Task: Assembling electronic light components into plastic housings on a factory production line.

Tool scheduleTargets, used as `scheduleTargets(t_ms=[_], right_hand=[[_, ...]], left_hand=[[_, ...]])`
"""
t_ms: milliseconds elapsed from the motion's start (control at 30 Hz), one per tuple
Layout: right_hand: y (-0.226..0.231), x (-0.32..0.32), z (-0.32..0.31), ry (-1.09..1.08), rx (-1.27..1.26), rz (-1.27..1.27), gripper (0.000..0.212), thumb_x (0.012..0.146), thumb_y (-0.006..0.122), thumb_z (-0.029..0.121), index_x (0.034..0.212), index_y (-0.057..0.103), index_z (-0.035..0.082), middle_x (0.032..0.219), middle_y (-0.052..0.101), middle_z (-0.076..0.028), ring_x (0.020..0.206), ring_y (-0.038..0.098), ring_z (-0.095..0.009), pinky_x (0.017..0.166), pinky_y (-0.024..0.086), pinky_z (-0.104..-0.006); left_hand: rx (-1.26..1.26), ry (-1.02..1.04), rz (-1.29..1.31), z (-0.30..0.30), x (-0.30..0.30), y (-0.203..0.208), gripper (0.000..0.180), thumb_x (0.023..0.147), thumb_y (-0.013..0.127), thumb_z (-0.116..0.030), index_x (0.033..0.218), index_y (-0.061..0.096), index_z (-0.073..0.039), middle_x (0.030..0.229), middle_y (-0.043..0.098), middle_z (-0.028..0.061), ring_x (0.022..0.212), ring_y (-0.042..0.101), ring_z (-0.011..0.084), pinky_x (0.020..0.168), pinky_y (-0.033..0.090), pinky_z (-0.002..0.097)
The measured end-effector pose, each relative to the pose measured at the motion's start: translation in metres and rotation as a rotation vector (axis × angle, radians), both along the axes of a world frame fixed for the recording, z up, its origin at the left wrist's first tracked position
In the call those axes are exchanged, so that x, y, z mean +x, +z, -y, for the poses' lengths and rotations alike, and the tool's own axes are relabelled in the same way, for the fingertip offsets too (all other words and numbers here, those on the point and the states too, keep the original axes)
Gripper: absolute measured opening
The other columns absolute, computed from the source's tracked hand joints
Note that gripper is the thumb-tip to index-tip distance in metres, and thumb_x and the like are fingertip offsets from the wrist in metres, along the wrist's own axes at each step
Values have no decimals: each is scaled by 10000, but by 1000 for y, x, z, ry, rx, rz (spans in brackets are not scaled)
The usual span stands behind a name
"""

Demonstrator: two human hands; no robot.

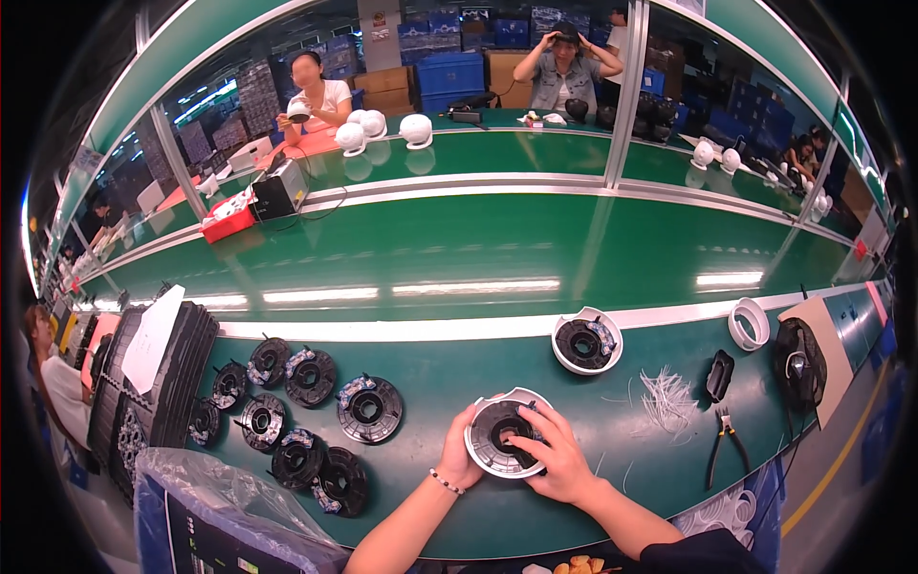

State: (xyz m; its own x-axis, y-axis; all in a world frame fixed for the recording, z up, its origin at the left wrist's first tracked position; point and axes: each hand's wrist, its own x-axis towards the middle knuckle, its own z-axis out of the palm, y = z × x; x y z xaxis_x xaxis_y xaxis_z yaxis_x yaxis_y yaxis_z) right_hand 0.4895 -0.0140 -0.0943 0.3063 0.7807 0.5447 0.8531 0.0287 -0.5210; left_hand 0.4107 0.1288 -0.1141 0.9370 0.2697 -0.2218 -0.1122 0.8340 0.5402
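Here, at the near edge of the green bench, I see both hands on one round white housing, a shallow plastic dish with a black ringed insert in its middle. My left hand cups the housing's left rim, fingers curled round the edge and gripping it. My right hand lies over the right side, fingertips pressed down onto the black insert; thumb is hidden, so I cannot tell whether it pinches.

A second white housing, same form, sits apart, farther back and right. To the left, a loose cluster of black ribbed discs, matte, each with a centre hole. Right of the hands: a tangle of thin white cable ties, pliers with dark handles, a white ring. Beyond the bench runs a glossy green conveyor belt. At lower left is a crinkled clear plastic bag over a dark box.
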Motion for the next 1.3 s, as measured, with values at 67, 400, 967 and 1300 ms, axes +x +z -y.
scheduleTargets(t_ms=[67,400,967,1300], right_hand=[[0,-2,2,0,-8,3,513,491,685,24,988,581,101,1238,415,-131,1162,348,-364,931,337,-436],[0,-1,7,-9,-40,24,451,554,673,46,990,565,86,1245,412,-119,1163,351,-346,934,346,-415],[67,-2,105,-23,204,160,495,582,699,127,1018,483,35,1305,285,-204,1214,239,-427,929,223,-616],[104,69,348,-1056,195,643,275,594,633,54,865,591,59,1078,533,-117,1041,467,-299,888,373,-388]], left_hand=[[7,3,4,1,-2,2,502,863,314,-385,1194,409,-20,1151,501,131,1002,520,236,880,416,362],[119,34,32,0,-2,-7,431,893,354,-331,1222,374,-53,1161,492,119,1042,491,224,899,393,354],[487,-132,201,15,0,-2,534,878,404,-290,1312,233,-29,1329,290,140,1218,302,265,1011,247,406],[537,58,68,-7,4,-15,470,872,418,-218,1237,325,63,1296,334,191,1191,316,324,1017,217,445]])
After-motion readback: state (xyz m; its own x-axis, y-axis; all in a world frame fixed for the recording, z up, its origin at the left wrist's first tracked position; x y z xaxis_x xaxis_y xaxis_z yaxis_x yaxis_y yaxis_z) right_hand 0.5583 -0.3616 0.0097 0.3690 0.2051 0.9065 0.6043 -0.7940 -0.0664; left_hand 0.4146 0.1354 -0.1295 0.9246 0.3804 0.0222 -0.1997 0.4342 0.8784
